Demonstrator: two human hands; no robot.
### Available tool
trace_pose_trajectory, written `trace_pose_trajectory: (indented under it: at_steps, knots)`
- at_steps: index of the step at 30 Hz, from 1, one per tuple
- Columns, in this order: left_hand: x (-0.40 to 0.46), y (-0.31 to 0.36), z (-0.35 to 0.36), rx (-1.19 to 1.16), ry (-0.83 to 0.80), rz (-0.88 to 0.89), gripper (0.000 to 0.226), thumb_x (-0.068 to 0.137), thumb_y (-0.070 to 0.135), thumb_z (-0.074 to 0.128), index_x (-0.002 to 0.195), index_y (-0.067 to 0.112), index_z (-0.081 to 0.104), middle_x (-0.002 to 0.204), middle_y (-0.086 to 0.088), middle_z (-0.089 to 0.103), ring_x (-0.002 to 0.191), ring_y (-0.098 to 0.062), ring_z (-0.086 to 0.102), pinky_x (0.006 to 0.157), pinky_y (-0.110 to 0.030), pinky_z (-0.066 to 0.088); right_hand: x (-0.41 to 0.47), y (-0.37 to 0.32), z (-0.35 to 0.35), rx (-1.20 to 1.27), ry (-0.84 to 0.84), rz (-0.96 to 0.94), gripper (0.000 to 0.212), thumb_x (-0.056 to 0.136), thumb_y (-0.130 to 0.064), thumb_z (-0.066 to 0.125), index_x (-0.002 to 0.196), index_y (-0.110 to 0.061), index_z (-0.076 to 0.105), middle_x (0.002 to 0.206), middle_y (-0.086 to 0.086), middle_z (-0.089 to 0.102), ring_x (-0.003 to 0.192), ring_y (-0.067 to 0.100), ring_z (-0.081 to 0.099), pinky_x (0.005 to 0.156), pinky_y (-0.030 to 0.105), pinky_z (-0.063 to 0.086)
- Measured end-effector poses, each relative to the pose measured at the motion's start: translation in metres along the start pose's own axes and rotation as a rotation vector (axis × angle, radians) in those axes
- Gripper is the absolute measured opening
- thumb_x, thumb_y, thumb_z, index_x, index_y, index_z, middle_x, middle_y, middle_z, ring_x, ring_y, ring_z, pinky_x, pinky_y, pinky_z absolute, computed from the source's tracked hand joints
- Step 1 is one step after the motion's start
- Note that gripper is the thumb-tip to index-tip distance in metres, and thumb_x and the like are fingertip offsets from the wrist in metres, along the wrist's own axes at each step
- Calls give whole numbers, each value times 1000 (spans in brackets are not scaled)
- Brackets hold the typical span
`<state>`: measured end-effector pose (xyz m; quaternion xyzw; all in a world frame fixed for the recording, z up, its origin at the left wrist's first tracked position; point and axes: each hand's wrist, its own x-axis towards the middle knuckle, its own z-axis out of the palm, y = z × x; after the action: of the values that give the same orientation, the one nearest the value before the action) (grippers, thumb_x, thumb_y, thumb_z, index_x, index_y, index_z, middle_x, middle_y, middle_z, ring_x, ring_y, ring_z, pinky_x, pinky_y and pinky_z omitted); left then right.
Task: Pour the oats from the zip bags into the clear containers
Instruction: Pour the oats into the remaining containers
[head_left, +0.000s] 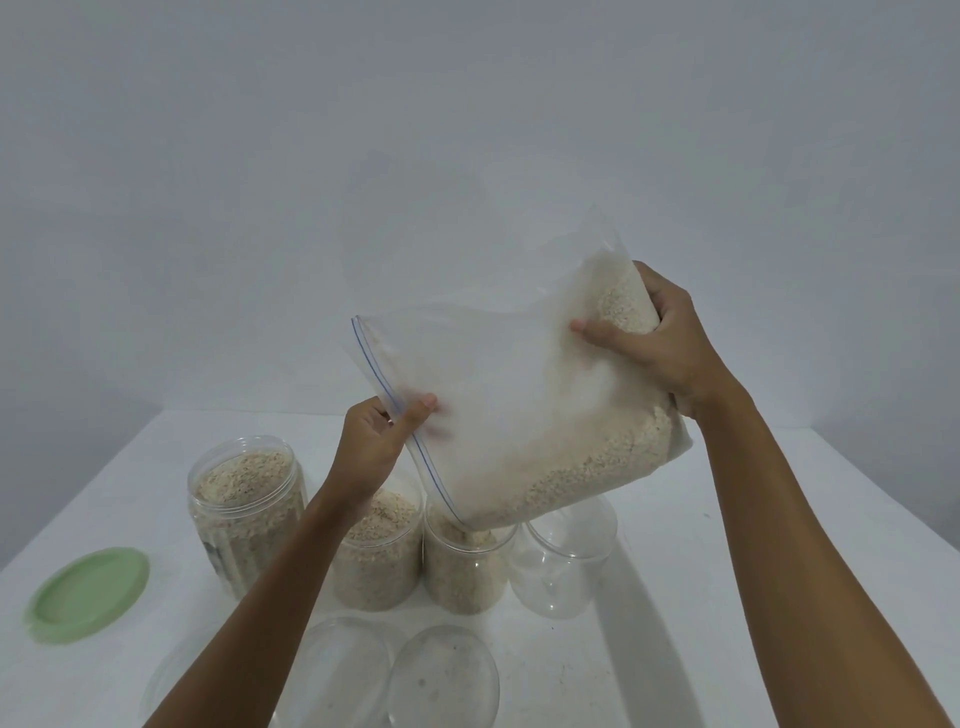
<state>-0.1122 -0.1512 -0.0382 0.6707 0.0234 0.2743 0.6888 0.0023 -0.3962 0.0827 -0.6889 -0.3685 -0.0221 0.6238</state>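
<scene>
Both hands have a closed grip on the large clear plastic zip bag of pale oats (545, 415): our right hand (660, 343) curls round the raised bottom corner with the thumb across the front, and our left hand (379, 441) pinches the blue zip edge near the mouth. We hold the bag tilted above the white counter (779, 519), so its lowest corner hangs just over the third clear round container (462, 571), where oats look to be running in; it seems more than half full. To do this well, we should keep the mouth corner narrow and centred over that rim, and raise the right hand slowly so the mass slides rather than dumps. Left of it stand a taller clear ribbed jar (244, 509) and a second clear container (379, 561), both well filled. To the right stands an empty clear container (566, 561), our likely next target. Nearer us lie clear round lids (441, 675) and a pale green round lid (88, 592). We should ease off before the oats reach the rim.
</scene>
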Motion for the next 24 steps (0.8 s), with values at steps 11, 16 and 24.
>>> trace_pose_trajectory:
  at_steps: [11, 16, 24]
  knots:
    - [-1, 4, 1, 36, -11, -11, 32, 88, 34, 70, 101, 5, 76, 99, -11, 78, 104, -26, 72, 106, -52, 47, 8, -11, -7, -57, -40, -9, 42, 77, -19, 86, 115, -23, 68, 101, -6, 75, 94, 18, 75, 78, 35, 62]
    - [-3, 7, 3, 49, -38, 9, 32, 85, 32, 67, 97, 3, 75, 97, -6, 79, 102, -19, 72, 96, -30, 53, 10, -15, -11, -67, -53, 6, 46, 75, -21, 86, 118, -23, 68, 102, -6, 75, 92, 18, 75, 77, 33, 62]
    - [-4, 7, 6, 66, -50, 15, 25, 85, 28, 68, 96, 7, 75, 96, 0, 79, 99, -12, 73, 84, -15, 52, 9, -17, -17, -72, -64, 17, 49, 74, -22, 86, 120, -22, 69, 107, 0, 76, 96, 21, 75, 80, 37, 63]
